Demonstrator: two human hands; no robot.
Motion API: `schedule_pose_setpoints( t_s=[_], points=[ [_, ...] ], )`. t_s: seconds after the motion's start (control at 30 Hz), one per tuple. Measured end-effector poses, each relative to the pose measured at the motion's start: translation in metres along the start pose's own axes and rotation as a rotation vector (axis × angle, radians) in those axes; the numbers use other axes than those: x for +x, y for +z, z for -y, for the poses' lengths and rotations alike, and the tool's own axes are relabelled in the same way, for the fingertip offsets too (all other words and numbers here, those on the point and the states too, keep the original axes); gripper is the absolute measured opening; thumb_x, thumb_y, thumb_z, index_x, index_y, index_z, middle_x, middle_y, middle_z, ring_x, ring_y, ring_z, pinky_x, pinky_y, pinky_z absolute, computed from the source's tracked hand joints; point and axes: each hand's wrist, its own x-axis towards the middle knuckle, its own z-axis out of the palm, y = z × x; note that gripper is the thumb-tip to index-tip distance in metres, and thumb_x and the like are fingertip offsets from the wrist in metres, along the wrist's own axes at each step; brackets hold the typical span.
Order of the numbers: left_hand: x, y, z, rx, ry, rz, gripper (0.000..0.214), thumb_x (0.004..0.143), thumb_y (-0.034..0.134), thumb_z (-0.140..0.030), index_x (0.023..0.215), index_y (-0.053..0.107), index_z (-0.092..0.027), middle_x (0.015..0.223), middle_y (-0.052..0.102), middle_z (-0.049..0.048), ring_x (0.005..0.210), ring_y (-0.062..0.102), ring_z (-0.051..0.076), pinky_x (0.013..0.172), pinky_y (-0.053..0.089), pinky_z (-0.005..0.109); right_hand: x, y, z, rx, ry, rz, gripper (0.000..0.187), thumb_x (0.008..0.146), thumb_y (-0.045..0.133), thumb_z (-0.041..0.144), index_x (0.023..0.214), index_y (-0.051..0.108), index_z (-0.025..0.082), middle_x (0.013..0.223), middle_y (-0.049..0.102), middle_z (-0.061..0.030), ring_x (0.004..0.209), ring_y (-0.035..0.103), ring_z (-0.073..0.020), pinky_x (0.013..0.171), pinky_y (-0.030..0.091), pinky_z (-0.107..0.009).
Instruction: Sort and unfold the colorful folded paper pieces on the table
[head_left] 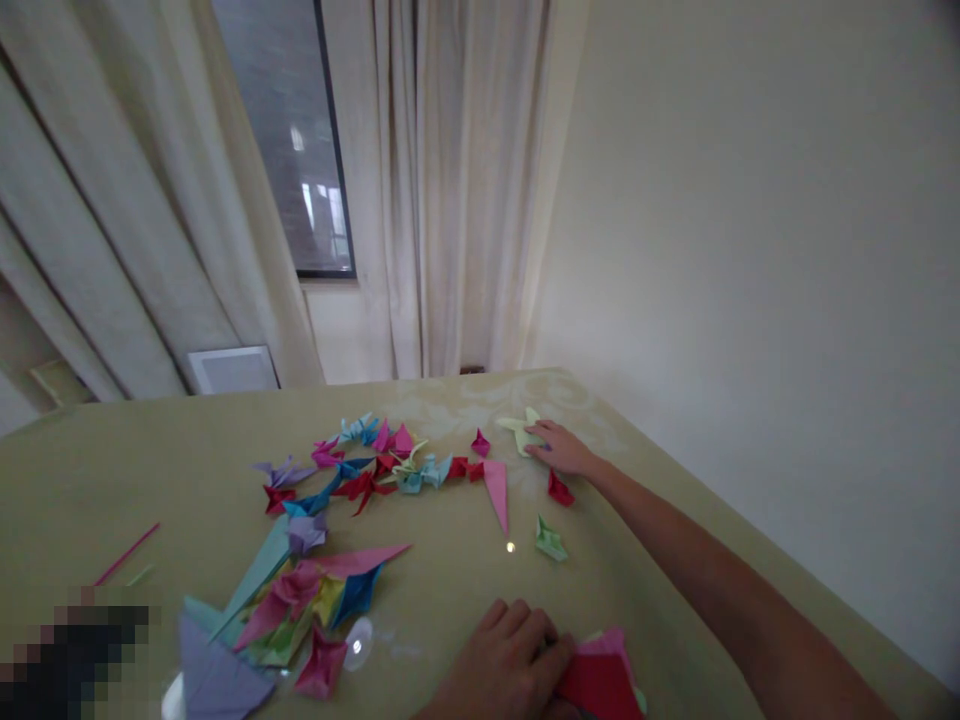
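Observation:
At the far right part of the table, my right hand has its fingertips on a pale green folded-paper figure, fingers and thumb on either side of its right part. My left hand is low in the middle with its fingers curled. Its thumb lies against the edge of a pile of red and pink paper; what is under the fingers is hidden. Close to my right hand are a small dark red paper boat, a light green paper boat and a magenta one.
Red, blue, purple and pink folded-paper pieces form a curved line across the table. More folded pieces overlap at front left, beside a clear disc. A pink stick lies farther left. A wall borders the right side.

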Motion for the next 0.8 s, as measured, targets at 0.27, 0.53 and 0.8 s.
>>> schedule_pose_setpoints(
  t_s=[0.27, 0.53, 0.8],
  points=[
    [0.002, -0.004, -0.001, -0.045, -0.011, 0.04, 0.049, 0.092, 0.071, -0.06, 0.123, 0.061, -0.023, 0.095, 0.069, -0.0013, 0.08, 0.059, 0.017, 0.072, 0.041, 0.032, -0.104, -0.007, 0.024, 0.126, -0.247, -0.291, 0.044, 0.105, 0.051, 0.048, 0.137, 0.067, 0.022, 0.147, 0.062, -0.0145, 0.137, 0.056, -0.0321, 0.117, 0.042, -0.054],
    [0.0, -0.015, -0.005, 0.034, -0.075, 0.12, 0.049, 0.095, 0.069, -0.05, 0.132, 0.058, -0.019, 0.101, 0.072, 0.0039, 0.086, 0.064, 0.021, 0.076, 0.049, 0.034, -0.159, 0.006, 0.052, 0.419, -0.324, -0.205, 0.041, 0.107, 0.049, 0.051, 0.126, 0.071, 0.022, 0.127, 0.069, -0.0145, 0.12, 0.064, -0.0267, 0.106, 0.052, -0.043],
    [0.01, -0.013, -0.017, 0.052, 0.023, 0.164, 0.045, 0.093, 0.076, -0.04, 0.125, 0.059, -0.013, 0.098, 0.074, 0.0038, 0.081, 0.065, 0.019, 0.072, 0.053, 0.03, -0.167, 0.004, 0.068, 0.32, -0.403, 0.047, 0.047, 0.097, 0.069, 0.043, 0.142, 0.066, 0.028, 0.157, 0.053, -0.013, 0.14, 0.054, -0.0315, 0.118, 0.044, -0.049]
  ],
)
